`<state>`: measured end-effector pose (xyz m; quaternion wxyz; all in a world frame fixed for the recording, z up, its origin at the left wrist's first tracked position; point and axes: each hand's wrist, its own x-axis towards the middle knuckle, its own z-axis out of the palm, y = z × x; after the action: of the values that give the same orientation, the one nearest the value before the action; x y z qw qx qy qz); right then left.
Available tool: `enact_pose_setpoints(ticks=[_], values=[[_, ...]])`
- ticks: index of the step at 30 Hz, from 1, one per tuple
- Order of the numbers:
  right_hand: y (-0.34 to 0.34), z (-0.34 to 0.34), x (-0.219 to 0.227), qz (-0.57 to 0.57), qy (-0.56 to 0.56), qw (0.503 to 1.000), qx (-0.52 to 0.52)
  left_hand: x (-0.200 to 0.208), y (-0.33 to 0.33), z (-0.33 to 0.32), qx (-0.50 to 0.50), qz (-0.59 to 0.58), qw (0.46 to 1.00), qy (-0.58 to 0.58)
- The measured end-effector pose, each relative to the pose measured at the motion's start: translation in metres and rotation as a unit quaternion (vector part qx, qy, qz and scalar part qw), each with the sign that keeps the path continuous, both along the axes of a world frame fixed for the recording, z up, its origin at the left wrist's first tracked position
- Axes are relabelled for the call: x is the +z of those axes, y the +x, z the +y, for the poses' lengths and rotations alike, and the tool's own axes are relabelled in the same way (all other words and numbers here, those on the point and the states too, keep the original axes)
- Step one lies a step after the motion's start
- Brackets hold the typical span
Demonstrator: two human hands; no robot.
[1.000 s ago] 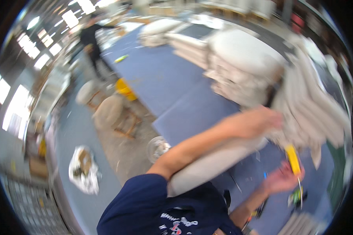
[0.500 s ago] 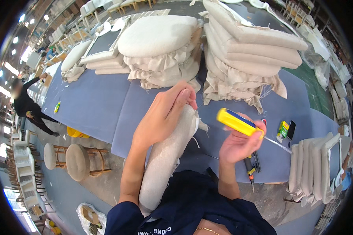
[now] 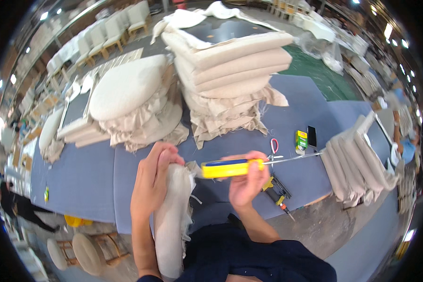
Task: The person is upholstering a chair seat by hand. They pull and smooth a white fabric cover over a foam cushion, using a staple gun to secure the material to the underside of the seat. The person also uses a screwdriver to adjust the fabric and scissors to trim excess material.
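A beige upholstered seat cushion (image 3: 169, 235) stands on edge in front of me, held against my left forearm, with frayed fabric along its right side. My left hand (image 3: 149, 183) is closed over its far upper end, the fingers curled and partly hidden. My right hand (image 3: 249, 185) grips a screwdriver (image 3: 228, 169) by its yellow and blue handle. The handle's butt points left toward the cushion's frayed edge, and the thin metal shaft reaches out to the right. Between the handle and the cushion there appears to be a small gap.
On the blue-grey table (image 3: 96, 188) lie a staple gun (image 3: 278, 191), red-handled scissors (image 3: 274, 146), a yellow-green box (image 3: 301, 141) and a phone (image 3: 311, 136). Cushion stacks rise at the middle (image 3: 239, 66), left (image 3: 127, 89) and right (image 3: 345, 162). Round stools (image 3: 89, 254) stand lower left; people are at both sides.
My view has turned to the right, so the table and stacks sit further left. The screwdriver has swung nearly level, its butt nearer the cushion. My left hand keeps its grip.
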<state>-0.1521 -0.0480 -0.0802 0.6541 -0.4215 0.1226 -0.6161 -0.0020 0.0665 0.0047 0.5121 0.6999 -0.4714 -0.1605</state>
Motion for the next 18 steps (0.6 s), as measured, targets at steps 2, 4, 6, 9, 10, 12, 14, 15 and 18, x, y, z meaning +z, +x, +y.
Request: enact_pose_setpoints(ticks=[2, 4, 6, 9, 10, 12, 14, 15, 18], values=[[-0.004, 0.003, -0.012, -0.083, 0.007, 0.997, -0.001, -0.003, -0.01, -0.005, 0.0, -0.007, 1.0, -0.024], [0.013, 0.026, -0.025, -0.08, 0.006, 0.996, 0.029, 0.005, -0.02, -0.015, -0.005, -0.021, 1.0, 0.017], [0.003, 0.014, -0.012, -0.003, -0.044, 0.998, 0.053, 0.003, -0.018, -0.014, 0.007, -0.013, 1.0, 0.014], [-0.017, 0.006, -0.011, -0.068, -0.001, 0.997, 0.024, -0.002, -0.014, -0.008, 0.01, -0.012, 1.0, -0.006], [-0.021, 0.008, -0.018, -0.101, 0.022, 0.994, 0.021, 0.001, -0.019, -0.014, -0.015, -0.027, 0.999, 0.01], [-0.007, 0.026, -0.02, -0.105, -0.008, 0.993, 0.045, 0.003, -0.031, -0.027, -0.06, -0.05, 0.996, 0.047], [-0.017, 0.013, -0.009, -0.026, -0.083, 0.995, 0.056, 0.001, -0.018, -0.019, -0.025, 0.0, 0.999, 0.024], [-0.027, 0.01, 0.0, -0.037, -0.089, 0.994, 0.05, 0.001, -0.012, -0.017, -0.008, 0.024, 1.0, 0.01], [-0.027, 0.007, -0.004, -0.077, -0.025, 0.996, 0.046, -0.003, -0.019, -0.01, -0.018, -0.026, 0.999, 0.009]])
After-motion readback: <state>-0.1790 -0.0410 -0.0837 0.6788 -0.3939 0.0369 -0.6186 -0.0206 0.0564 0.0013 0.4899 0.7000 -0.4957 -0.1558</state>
